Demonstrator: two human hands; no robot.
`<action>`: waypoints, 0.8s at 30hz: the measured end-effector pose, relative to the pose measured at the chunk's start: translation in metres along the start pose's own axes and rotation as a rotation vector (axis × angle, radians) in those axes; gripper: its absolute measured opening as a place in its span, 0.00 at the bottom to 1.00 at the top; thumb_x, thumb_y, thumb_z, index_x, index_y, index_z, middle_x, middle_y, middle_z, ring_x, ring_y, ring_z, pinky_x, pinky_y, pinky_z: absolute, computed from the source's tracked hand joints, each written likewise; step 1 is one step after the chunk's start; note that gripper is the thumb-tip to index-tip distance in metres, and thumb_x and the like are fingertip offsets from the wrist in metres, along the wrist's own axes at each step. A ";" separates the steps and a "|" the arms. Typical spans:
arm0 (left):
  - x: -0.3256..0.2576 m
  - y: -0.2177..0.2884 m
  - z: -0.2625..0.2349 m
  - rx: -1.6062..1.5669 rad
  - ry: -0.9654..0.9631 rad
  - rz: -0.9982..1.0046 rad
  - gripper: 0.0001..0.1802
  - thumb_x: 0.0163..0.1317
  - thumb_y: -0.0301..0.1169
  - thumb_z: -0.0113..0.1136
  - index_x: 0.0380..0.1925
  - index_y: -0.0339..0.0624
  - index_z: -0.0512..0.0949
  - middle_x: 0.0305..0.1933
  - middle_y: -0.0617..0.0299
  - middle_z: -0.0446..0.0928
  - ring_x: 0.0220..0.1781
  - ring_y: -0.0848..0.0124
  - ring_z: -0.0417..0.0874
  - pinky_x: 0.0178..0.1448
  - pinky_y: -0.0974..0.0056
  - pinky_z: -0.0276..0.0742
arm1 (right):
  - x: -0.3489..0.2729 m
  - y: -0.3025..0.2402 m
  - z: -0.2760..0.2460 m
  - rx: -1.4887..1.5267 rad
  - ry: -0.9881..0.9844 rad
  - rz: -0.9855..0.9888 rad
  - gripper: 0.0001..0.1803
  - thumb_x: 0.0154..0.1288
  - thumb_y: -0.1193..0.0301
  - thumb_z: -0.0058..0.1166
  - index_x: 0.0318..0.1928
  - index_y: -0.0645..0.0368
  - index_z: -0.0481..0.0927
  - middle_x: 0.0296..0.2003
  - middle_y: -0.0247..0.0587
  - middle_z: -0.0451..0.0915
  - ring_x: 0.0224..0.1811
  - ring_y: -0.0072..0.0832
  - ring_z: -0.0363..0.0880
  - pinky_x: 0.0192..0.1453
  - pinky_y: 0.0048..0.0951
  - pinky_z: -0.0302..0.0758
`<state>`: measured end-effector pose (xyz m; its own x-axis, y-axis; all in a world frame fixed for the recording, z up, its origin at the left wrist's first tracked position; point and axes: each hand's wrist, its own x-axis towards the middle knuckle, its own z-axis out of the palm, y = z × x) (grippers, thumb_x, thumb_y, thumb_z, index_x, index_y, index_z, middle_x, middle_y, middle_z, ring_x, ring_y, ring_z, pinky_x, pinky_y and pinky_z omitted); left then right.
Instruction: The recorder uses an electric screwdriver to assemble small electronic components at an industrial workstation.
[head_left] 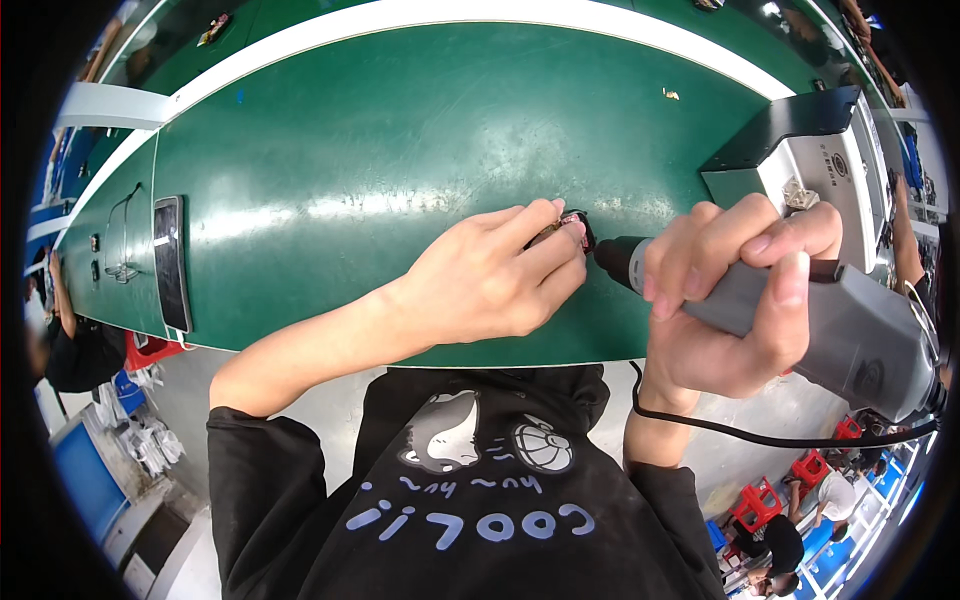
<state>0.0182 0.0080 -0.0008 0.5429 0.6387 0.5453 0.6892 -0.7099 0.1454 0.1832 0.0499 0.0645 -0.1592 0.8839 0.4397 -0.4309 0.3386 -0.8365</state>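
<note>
My left hand (500, 270) reaches over the green table (380, 120), its fingers closed on a small dark part (587, 236) with some pinkish or coppery bits. The fingers cover most of that part, so its kind does not show. A grey electric screwdriver (830, 320) with a black nose lies in my right hand (735, 290), fingers and thumb wrapped round its body. The nose points left at the small part, right beside it; whether the tip touches it I cannot tell. A black cable (760, 437) trails from the screwdriver's rear end.
A black and silver box (855, 190), like a screw feeder, stands on the right. On the left lie a phone (172, 262) and a pair of glasses (122, 245). A white rail (480, 14) edges the far side. Other people and red stools (757, 503) are around.
</note>
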 end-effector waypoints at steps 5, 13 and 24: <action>0.003 -0.001 -0.004 -0.036 -0.022 -0.003 0.12 0.47 0.25 0.63 0.34 0.35 0.82 0.43 0.59 0.81 0.44 0.64 0.83 0.39 0.66 0.85 | 0.001 -0.003 -0.005 -0.098 -0.010 -0.035 0.08 0.73 0.66 0.35 0.38 0.57 0.61 0.18 0.41 0.65 0.09 0.26 0.59 0.12 0.28 0.62; 0.000 -0.009 -0.009 -0.191 0.014 -0.090 0.07 0.53 0.22 0.63 0.34 0.35 0.78 0.40 0.57 0.80 0.35 0.66 0.85 0.31 0.67 0.82 | 0.033 -0.072 -0.042 -0.151 0.097 -0.229 0.14 0.68 0.61 0.41 0.36 0.58 0.74 0.28 0.42 0.71 0.14 0.22 0.63 0.19 0.23 0.61; -0.006 -0.014 -0.001 -0.380 0.051 -0.236 0.10 0.49 0.17 0.68 0.29 0.35 0.76 0.36 0.57 0.77 0.36 0.64 0.85 0.32 0.65 0.82 | 0.044 -0.124 -0.106 -0.198 0.222 -0.300 0.16 0.64 0.62 0.46 0.32 0.64 0.75 0.30 0.47 0.71 0.15 0.24 0.63 0.22 0.25 0.63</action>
<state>0.0050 0.0138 -0.0049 0.3609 0.7875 0.4995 0.5606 -0.6113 0.5586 0.3240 0.0815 0.1531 0.1519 0.7773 0.6105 -0.2462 0.6280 -0.7382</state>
